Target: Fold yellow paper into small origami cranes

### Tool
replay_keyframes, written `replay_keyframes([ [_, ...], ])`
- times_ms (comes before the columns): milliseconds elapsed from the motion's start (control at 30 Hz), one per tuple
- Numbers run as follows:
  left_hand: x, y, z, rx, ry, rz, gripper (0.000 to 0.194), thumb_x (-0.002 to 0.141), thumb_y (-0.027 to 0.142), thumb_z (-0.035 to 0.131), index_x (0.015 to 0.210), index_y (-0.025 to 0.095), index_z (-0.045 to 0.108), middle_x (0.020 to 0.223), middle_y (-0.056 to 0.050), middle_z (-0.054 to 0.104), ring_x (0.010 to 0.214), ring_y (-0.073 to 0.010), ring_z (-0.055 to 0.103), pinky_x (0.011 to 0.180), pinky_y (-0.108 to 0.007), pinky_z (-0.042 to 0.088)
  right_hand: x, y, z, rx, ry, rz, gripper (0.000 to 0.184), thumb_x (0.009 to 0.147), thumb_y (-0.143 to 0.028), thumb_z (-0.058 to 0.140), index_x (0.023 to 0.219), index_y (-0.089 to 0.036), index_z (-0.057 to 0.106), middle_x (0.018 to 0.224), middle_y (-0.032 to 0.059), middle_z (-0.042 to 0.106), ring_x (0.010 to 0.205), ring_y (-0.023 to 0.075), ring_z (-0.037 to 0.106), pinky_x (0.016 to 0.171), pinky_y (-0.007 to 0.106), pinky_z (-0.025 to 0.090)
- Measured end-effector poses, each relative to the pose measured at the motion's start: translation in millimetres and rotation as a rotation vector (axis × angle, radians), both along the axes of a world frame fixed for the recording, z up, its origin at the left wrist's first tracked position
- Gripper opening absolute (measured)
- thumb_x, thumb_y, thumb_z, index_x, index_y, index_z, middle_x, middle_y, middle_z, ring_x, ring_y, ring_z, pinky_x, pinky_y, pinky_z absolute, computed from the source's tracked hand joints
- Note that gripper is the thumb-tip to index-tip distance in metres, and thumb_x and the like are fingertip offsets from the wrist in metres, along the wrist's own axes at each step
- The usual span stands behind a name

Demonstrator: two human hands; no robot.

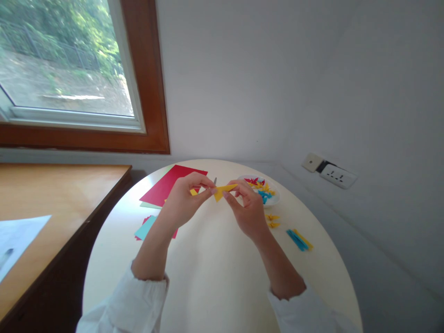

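Paper piece (225, 190), yellow & folded, is being pinched above the worktop (215, 273) by both grips: left hand (183, 200), right hand (248, 210). Probably light, thin, creasing easily; edges are best held.

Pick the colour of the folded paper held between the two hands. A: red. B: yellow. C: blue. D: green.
B: the left hand and right hand pinch a yellow folded paper between their fingertips above the round table.
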State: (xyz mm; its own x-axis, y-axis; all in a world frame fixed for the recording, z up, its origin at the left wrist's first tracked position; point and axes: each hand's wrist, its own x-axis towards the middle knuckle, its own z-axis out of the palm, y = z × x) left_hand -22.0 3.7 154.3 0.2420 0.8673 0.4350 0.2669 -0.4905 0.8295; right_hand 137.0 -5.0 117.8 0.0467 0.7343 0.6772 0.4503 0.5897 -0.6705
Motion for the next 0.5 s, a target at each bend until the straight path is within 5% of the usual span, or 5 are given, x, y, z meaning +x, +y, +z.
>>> replay_keyframes([
  [500, 1.1, -0.2, -0.2, 0.050, 0.029, -0.041, 0.011, 0.074, 0.025, 0.061, 0.067, 0.018, 0.065, 0.075, -0.004, 0.063, 0.077, -0.0178, 0.058, 0.072, -0.032, 0.044, 0.2, -2.0, 1.5, 0.029, 0.016, 0.072, 0.004, 0.077, -0.024, 0.060, 0.075, -0.021, 0.061, 0.087, 0.0031, 0.062, 0.082, 0.0158, 0.056, 0.066, 0.028, 0.042],
])
